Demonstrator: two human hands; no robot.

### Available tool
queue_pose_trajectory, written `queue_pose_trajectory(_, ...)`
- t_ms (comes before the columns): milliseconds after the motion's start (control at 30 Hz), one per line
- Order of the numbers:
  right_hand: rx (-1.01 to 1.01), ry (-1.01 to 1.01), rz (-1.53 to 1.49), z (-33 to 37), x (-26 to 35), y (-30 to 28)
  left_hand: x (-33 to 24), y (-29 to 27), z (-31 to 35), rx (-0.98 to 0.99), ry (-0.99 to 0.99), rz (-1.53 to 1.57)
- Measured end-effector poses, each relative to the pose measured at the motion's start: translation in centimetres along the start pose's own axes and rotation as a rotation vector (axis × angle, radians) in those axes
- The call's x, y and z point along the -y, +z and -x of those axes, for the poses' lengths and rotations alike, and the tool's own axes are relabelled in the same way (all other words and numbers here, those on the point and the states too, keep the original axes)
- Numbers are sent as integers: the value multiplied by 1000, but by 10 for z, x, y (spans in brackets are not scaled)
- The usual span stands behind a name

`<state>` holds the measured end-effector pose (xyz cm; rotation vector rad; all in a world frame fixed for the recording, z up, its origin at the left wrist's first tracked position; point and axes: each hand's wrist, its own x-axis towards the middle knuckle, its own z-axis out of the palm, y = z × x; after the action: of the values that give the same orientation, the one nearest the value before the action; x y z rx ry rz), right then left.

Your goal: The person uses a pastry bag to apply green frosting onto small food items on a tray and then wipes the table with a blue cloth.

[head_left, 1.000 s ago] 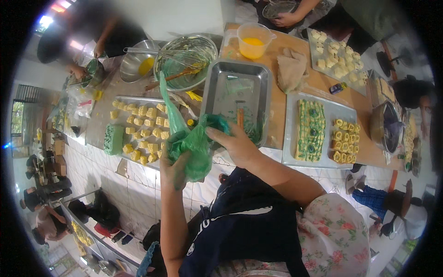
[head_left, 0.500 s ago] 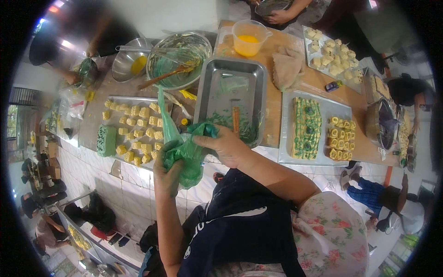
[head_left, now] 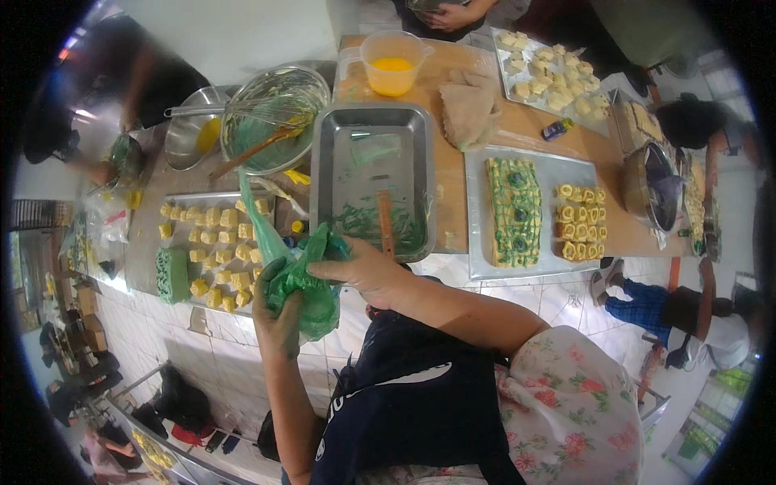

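Both my hands hold a green-smeared plastic piping bag (head_left: pixel 311 311) above the front edge of the table. Its narrow end points up and to the left, past the tray of small cakes. My left hand (head_left: pixel 277 319) grips the bag's lower left side, green stains on its fingers. On the upper right, my right hand (head_left: pixel 352 265) pinches the crumpled plastic. Just beyond stands a metal baking pan (head_left: pixel 416 129) streaked with green icing, a wooden-handled spatula (head_left: pixel 385 222) resting in it. A green-iced cake block (head_left: pixel 171 275) sits at the left.
Small yellow cakes (head_left: pixel 206 237) fill a tray at left. Behind are a mixing bowl (head_left: pixel 319 85) with a whisk and a jug (head_left: pixel 394 81) of yellow liquid. At right, a silver board (head_left: pixel 477 210) bears a green-piped cake (head_left: pixel 515 214) and small decorated cakes (head_left: pixel 579 222). Other people work around.
My right hand has moved along the bag, gathering more of its plastic between the hands. The view has shifted slightly, so the table's things appear farther left.
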<state>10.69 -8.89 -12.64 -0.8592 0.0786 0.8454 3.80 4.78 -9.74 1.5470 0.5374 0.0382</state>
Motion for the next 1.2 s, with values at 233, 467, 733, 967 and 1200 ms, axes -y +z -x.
queue_pose_trajectory(233, -62, -38, -59, 10, 7, -10, -5, 20, -1, 38, 44, -88)
queue_pose_trajectory(467, -72, -9, -145, 26, 27, -15, -10, 36, 0, 33, 48, -148)
queue_pose_trajectory(733, -94, -108, -240, 28, 20, -36, -9, 45, 6, 29, 69, -254)
queue_pose_trajectory(967, -112, -138, -193, 46, 11, -34, -3, 35, 9, 78, 146, -260)
queue_pose_trajectory(1200, -190, -242, -388, 51, -11, -13, -8, -3, 9, 152, 260, -306)
